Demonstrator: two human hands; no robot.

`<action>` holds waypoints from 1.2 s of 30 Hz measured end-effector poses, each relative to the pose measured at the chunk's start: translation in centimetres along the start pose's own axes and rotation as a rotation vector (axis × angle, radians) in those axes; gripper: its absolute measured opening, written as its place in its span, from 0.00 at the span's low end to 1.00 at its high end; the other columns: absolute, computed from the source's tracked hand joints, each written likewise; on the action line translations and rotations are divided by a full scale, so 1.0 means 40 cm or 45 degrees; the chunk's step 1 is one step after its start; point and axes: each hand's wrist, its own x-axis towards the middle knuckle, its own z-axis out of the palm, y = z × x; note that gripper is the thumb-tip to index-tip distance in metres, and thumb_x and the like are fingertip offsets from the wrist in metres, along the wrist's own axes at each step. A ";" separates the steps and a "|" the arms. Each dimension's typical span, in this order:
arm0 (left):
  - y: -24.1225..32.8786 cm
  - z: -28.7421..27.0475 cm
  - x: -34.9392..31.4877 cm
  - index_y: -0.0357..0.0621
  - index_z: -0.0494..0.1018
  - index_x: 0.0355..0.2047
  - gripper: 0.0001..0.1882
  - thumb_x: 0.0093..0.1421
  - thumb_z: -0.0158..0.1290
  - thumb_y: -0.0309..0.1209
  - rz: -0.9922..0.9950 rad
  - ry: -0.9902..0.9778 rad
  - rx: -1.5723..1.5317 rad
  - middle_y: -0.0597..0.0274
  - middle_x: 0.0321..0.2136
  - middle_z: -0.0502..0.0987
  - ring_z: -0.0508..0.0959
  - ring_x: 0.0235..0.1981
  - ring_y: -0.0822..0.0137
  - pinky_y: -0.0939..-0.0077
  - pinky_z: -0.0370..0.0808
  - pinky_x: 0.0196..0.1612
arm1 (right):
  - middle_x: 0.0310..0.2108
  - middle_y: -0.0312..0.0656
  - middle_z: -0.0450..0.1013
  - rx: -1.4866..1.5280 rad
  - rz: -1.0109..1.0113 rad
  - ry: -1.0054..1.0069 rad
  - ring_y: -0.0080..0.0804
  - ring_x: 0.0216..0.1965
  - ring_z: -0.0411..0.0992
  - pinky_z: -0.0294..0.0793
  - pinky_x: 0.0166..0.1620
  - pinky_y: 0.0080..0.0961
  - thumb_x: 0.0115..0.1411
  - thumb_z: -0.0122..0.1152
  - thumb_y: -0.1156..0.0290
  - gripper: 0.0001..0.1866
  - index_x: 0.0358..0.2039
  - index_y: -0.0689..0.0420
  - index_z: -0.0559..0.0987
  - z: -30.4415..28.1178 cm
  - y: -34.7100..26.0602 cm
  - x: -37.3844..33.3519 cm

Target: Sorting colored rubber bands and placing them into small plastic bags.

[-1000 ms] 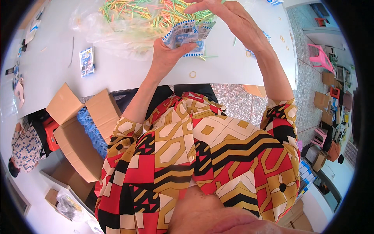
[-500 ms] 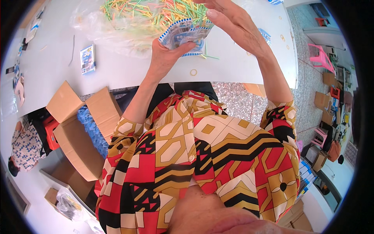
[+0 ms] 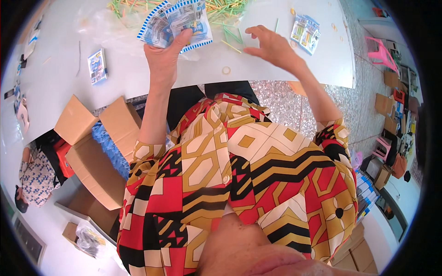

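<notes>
My left hand [image 3: 162, 55] is closed around several blue-and-white printed plastic packets [image 3: 193, 23], fanned out, with the thumb pressed on their front. Right of them my right hand [image 3: 271, 47] hovers over the white table, fingers parted and curved, with nothing visible in it. Behind the packets spreads a heap of thin green, yellow and orange sticks [image 3: 225, 10], partly hidden by them. A few loose sticks [image 3: 231, 47] lie between my hands. Beyond my right hand rests a flat blue-and-white packet [image 3: 305, 34] with coloured sticks showing on its front.
A clear plastic bag [image 3: 99, 23] lies beside the heap. Further left is another blue-and-white packet [image 3: 97, 66]. Rubber bands, one [image 3: 226, 70] near the table's front edge, are scattered about. An open cardboard box [image 3: 94, 172] with blue fluffy material stands at my left. Another person [image 3: 37, 177] is beyond it.
My left hand has moved left with the packets, which now fan wider. My right hand has come down away from them, uncovering the packet on the right.
</notes>
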 end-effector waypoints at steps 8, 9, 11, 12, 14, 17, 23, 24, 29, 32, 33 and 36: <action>0.005 0.019 -0.015 0.40 0.70 0.44 0.21 0.49 0.61 0.23 -0.044 0.003 -0.005 0.62 0.37 0.77 0.76 0.38 0.73 0.77 0.74 0.42 | 0.42 0.45 0.69 -0.168 0.163 0.164 0.48 0.37 0.73 0.72 0.37 0.38 0.49 0.61 0.49 0.28 0.42 0.58 0.69 0.075 -0.044 0.051; 0.006 0.019 -0.015 0.40 0.70 0.44 0.21 0.49 0.61 0.23 -0.040 0.011 -0.005 0.62 0.37 0.77 0.76 0.38 0.73 0.77 0.74 0.42 | 0.42 0.45 0.69 -0.168 0.163 0.164 0.48 0.37 0.73 0.72 0.37 0.38 0.49 0.61 0.49 0.28 0.42 0.58 0.69 0.080 -0.044 0.058; 0.008 0.018 -0.016 0.39 0.70 0.44 0.21 0.49 0.61 0.23 -0.042 0.014 -0.009 0.61 0.37 0.76 0.76 0.38 0.73 0.77 0.75 0.42 | 0.38 0.44 0.71 -0.132 0.187 0.200 0.46 0.35 0.73 0.72 0.37 0.37 0.49 0.62 0.52 0.24 0.38 0.57 0.71 0.086 -0.046 0.069; 0.009 0.017 -0.017 0.39 0.70 0.44 0.21 0.49 0.61 0.22 -0.043 0.016 -0.013 0.61 0.37 0.76 0.76 0.38 0.73 0.78 0.75 0.41 | 0.38 0.44 0.71 -0.131 0.184 0.197 0.46 0.35 0.73 0.72 0.37 0.37 0.49 0.62 0.52 0.24 0.38 0.57 0.71 0.087 -0.045 0.073; 0.006 0.016 -0.018 0.39 0.70 0.44 0.20 0.49 0.61 0.22 -0.042 0.012 -0.029 0.61 0.37 0.76 0.76 0.37 0.73 0.78 0.75 0.41 | 0.32 0.44 0.74 0.022 0.165 0.165 0.43 0.34 0.73 0.72 0.36 0.36 0.49 0.62 0.59 0.17 0.32 0.58 0.73 0.085 -0.043 0.084; 0.003 0.018 -0.020 0.38 0.70 0.44 0.20 0.49 0.61 0.22 -0.040 -0.003 -0.048 0.61 0.37 0.77 0.76 0.37 0.72 0.77 0.75 0.41 | 0.27 0.46 0.74 0.110 0.175 0.122 0.43 0.31 0.73 0.71 0.35 0.35 0.48 0.60 0.68 0.11 0.29 0.61 0.73 0.077 -0.033 0.087; 0.003 0.029 -0.032 0.36 0.71 0.43 0.18 0.50 0.59 0.20 -0.031 -0.045 0.010 0.61 0.36 0.77 0.76 0.36 0.73 0.77 0.75 0.41 | 0.25 0.51 0.72 0.084 0.179 0.005 0.48 0.27 0.71 0.69 0.33 0.34 0.46 0.56 0.74 0.09 0.29 0.65 0.72 0.054 -0.019 0.072; 0.003 0.030 -0.034 0.35 0.71 0.42 0.18 0.50 0.59 0.20 -0.043 -0.053 0.030 0.61 0.36 0.77 0.76 0.36 0.73 0.77 0.74 0.42 | 0.25 0.51 0.72 0.082 0.171 0.009 0.48 0.27 0.71 0.69 0.33 0.34 0.46 0.56 0.74 0.09 0.29 0.65 0.72 0.048 -0.018 0.067; 0.001 0.032 -0.041 0.34 0.72 0.42 0.17 0.50 0.59 0.20 -0.073 -0.102 0.078 0.61 0.36 0.77 0.76 0.35 0.74 0.78 0.74 0.42 | 0.25 0.43 0.74 0.493 0.211 0.155 0.27 0.24 0.72 0.72 0.31 0.21 0.52 0.56 0.76 0.09 0.35 0.62 0.75 -0.001 0.011 0.041; -0.001 0.038 -0.039 0.34 0.73 0.41 0.16 0.50 0.59 0.21 -0.095 -0.132 0.105 0.61 0.35 0.78 0.76 0.35 0.74 0.79 0.74 0.42 | 0.26 0.36 0.74 0.978 0.159 0.269 0.18 0.25 0.70 0.72 0.32 0.15 0.56 0.56 0.75 0.09 0.38 0.60 0.76 -0.074 0.015 0.031; -0.002 0.037 -0.040 0.33 0.73 0.41 0.16 0.51 0.59 0.22 -0.104 -0.142 0.111 0.61 0.35 0.78 0.76 0.35 0.75 0.79 0.74 0.42 | 0.28 0.36 0.74 1.124 0.107 0.324 0.18 0.25 0.70 0.72 0.31 0.15 0.57 0.56 0.74 0.08 0.37 0.60 0.77 -0.108 0.001 0.035; -0.006 0.026 -0.045 0.35 0.69 0.44 0.21 0.49 0.59 0.19 -0.174 -0.197 0.172 0.60 0.38 0.76 0.76 0.38 0.71 0.75 0.75 0.43 | 0.32 0.36 0.74 1.294 0.048 0.409 0.17 0.28 0.70 0.72 0.34 0.16 0.57 0.57 0.74 0.10 0.39 0.61 0.76 -0.222 -0.064 0.036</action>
